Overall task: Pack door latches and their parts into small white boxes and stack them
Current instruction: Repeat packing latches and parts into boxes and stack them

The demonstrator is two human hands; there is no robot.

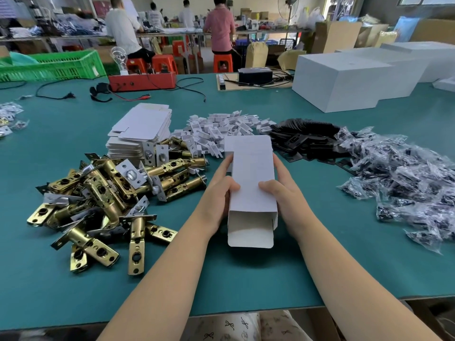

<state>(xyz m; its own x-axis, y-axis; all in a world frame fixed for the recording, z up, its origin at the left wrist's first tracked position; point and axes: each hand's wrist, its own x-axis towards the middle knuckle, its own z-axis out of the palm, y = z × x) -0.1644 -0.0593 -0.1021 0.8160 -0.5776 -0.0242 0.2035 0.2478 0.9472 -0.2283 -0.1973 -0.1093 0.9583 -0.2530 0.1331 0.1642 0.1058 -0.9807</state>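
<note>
Between left hand [219,193] and right hand [280,190], white box [251,183], near end open.

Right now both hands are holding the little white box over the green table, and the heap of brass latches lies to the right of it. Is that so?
Not quite: in the head view the brass latches lie left of the white box, not right. Both the left hand and right hand do hold it over the green table.

One head cam, wide-angle, looks fwd and down over the green table [246,279] from the near edge; forearms close in, workshop far at top. No 2nd view.
</note>
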